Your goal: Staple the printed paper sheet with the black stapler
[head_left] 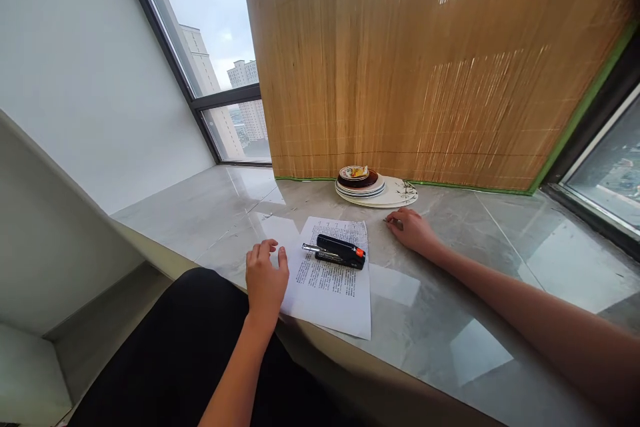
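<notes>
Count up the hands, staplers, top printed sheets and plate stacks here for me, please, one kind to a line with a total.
Hands: 2 (left hand, right hand)
Black stapler: 1
Top printed sheet: 1
Plate stack: 1
Total: 5

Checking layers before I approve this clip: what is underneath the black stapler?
Printed paper, lying on the grey ledge, shows around the black stapler. The stapler covers the text directly beneath it, and I can't tell whether there is more than one sheet.
</notes>
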Motion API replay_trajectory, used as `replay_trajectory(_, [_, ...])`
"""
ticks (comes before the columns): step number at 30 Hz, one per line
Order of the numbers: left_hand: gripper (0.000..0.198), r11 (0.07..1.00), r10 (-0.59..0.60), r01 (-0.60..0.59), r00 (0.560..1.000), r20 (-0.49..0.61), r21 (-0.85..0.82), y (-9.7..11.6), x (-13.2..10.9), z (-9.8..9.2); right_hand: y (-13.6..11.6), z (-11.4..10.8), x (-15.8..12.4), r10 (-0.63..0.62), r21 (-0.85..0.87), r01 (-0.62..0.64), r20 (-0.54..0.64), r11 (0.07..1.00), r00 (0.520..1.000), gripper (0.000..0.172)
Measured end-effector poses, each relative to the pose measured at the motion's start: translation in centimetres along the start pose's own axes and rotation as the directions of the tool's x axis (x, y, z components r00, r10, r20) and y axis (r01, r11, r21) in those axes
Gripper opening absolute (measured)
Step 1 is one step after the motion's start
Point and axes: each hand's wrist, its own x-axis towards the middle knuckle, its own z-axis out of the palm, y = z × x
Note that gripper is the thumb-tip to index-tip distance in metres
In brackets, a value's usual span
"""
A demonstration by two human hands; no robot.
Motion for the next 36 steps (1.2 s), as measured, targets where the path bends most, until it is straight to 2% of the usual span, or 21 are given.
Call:
replay_trajectory(3, [0.015, 0.999, 0.044, -0.044, 0.998, 0.036, 0.015, 0.5, 2.8, 0.4, 0.0, -0.2, 0.1, 0.018, 0.048, -0.015, -0.055, 0.999, 0.998, 0.019])
replay_trajectory(5, [0.018, 0.998, 0.039, -0.046, 0.993, 0.115, 0.052, 0.5, 5.6, 1.9, -0.1, -0.4, -0.1, 0.049, 0.076, -0.039, -0.136, 0.996, 0.989, 0.015])
replay_trajectory(7, [0.025, 0.982, -0.004, -0.037, 0.977, 0.213, 0.187, 0.2, 8.6, 4.1, -0.7, -0.7, -0.4, 0.063, 0.076, -0.047, -0.215, 0.996, 0.975, 0.011])
replay_trajectory(8, [0.030, 0.966, -0.008, -0.062, 0.962, 0.272, 0.250, 0.1, 10.0, 5.3, -1.1, -0.8, -0.5, 0.042, 0.056, -0.029, -0.243, 0.998, 0.969, 0.012])
replay_trajectory(10, [0.032, 0.960, 0.003, -0.094, 0.945, 0.326, 0.263, -0.2, 12.5, 7.7, -2.1, -1.0, -0.9, -0.052, -0.018, 0.049, -0.264, 0.999, 0.963, 0.013])
replay_trajectory(12, [0.041, 0.959, 0.049, -0.147, 0.926, 0.374, 0.240, -0.6, 14.1, 9.7, -2.9, -1.1, -1.1, -0.148, -0.090, 0.130, -0.232, 0.987, 0.961, 0.014])
replay_trajectory(14, [0.056, 0.956, 0.112, -0.214, 0.899, 0.424, 0.202, -1.2, 15.0, 11.1, -3.5, -1.1, -1.3, -0.179, -0.111, 0.159, -0.197, 0.981, 0.964, 0.015])
replay_trajectory(16, [0.062, 0.951, 0.139, -0.248, 0.877, 0.460, 0.186, -2.1, 15.3, 12.0, -3.7, -1.0, -1.3, -0.175, -0.102, 0.159, -0.178, 0.982, 0.968, 0.015])
replay_trajectory(18, [0.059, 0.949, 0.129, -0.249, 0.867, 0.482, 0.193, -3.2, 15.2, 12.3, -3.8, -1.0, -1.3, -0.185, -0.094, 0.172, -0.166, 0.981, 0.969, 0.015])
replay_trajectory(22, [0.043, 0.950, 0.100, -0.230, 0.866, 0.490, 0.212, -5.1, 14.3, 11.9, -3.6, -1.1, -1.2, -0.200, -0.085, 0.189, -0.147, 0.978, 0.969, 0.016])
replay_trajectory(26, [0.045, 0.951, 0.114, -0.233, 0.876, 0.469, 0.202, -5.5, 13.2, 11.2, -4.0, -1.3, -1.3, -0.183, -0.037, 0.179, -0.176, 0.983, 0.967, 0.016])
replay_trajectory(29, [0.055, 0.955, 0.173, -0.265, 0.863, 0.475, 0.134, -5.2, 12.7, 11.0, -6.4, -1.2, -2.2, -0.041, 0.205, 0.091, -0.233, 0.974, 0.972, 0.013])
replay_trajectory(31, [0.053, 0.955, 0.214, -0.288, 0.842, 0.496, 0.076, -5.1, 12.6, 11.0, -8.7, -1.0, -3.3, 0.019, 0.410, 0.083, -0.239, 0.908, 0.971, 0.012])
replay_trajectory(33, [0.043, 0.957, 0.228, -0.286, 0.835, 0.500, 0.043, -5.1, 12.5, 10.9, -10.7, -0.8, -4.4, -0.093, 0.493, 0.195, -0.225, 0.848, 0.970, 0.010])
replay_trajectory(36, [0.032, 0.967, 0.213, -0.255, 0.859, 0.466, 0.028, -5.4, 12.3, 10.6, -12.1, -0.9, -5.6, -0.315, 0.500, 0.368, -0.189, 0.784, 0.930, 0.009])
